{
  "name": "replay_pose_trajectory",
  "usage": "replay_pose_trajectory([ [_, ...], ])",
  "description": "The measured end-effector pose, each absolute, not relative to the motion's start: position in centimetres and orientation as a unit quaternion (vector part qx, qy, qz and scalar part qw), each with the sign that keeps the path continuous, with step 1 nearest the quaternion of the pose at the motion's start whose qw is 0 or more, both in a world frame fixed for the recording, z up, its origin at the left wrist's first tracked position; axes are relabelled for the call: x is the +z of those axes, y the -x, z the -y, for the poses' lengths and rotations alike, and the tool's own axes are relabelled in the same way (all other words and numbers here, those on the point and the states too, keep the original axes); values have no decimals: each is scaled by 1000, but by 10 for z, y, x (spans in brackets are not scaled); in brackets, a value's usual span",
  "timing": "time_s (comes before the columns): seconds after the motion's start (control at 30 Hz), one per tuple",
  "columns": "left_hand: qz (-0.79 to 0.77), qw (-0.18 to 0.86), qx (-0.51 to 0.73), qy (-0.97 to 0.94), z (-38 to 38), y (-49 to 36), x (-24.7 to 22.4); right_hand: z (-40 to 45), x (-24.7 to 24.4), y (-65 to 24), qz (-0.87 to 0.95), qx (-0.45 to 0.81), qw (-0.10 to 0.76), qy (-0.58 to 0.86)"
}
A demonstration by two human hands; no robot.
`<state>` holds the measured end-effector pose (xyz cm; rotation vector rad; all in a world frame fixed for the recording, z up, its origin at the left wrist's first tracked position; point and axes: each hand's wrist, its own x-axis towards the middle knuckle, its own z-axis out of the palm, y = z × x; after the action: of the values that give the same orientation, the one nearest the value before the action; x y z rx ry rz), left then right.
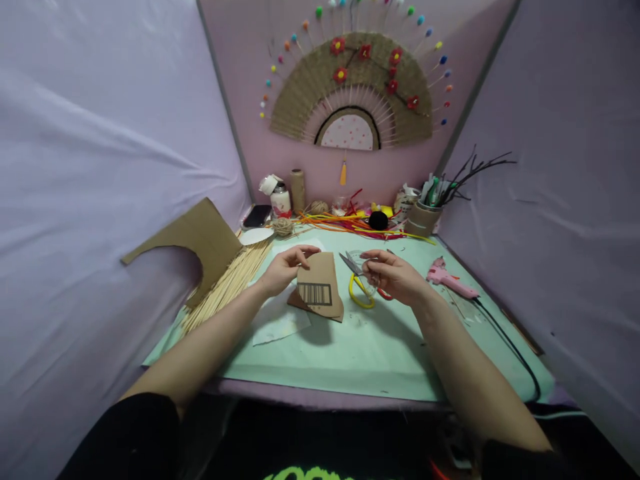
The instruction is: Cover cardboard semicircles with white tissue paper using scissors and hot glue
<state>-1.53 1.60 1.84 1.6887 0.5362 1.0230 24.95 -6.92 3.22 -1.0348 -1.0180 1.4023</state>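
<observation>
My left hand grips a brown cardboard piece with a printed barcode, thumb and fingers at its upper left edge. Another cardboard layer shows beneath it. Fingers of my right hand are pinched together on a clear plastic piece with a curved edge, perhaps a protractor; its full outline is hard to make out. Scissors with yellow and red handles lie just under and left of that hand, blades parted and pointing up left. The right fingers partly cover them.
A pink glue gun with a black cable lies right. Thin sticks and a cut cardboard sheet are left. Colourful pipe cleaners, twine balls and containers line the back. A decorated fan hangs on the back wall.
</observation>
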Motion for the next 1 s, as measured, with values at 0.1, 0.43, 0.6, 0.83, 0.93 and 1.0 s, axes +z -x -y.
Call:
replay_pose_trajectory([
  [0.1, -247, 529, 381, -717, -16, 20, 31, 71, 36, -251, 453, 568, 526, 443],
  [0.43, -392, 504, 109, -762, -18, 19, 44, 65, 12, -262, 384, 525, 578, 493],
  [0.6, -428, 489, 111, -752, -21, 17, 16, 68, 12, -260, 436, 526, 541, 491],
  [0.83, -434, 385, 106, -808, -14, 22, 4, 56, 7, -209, 632, 458, 372, 504],
  [0.93, -432, 271, 136, -849, -13, 25, -2, 50, -7, -184, 667, 398, 345, 527],
  [1.0, -429, 236, 152, -859, -13, 28, -5, 49, -17, -176, 689, 343, 339, 542],
])
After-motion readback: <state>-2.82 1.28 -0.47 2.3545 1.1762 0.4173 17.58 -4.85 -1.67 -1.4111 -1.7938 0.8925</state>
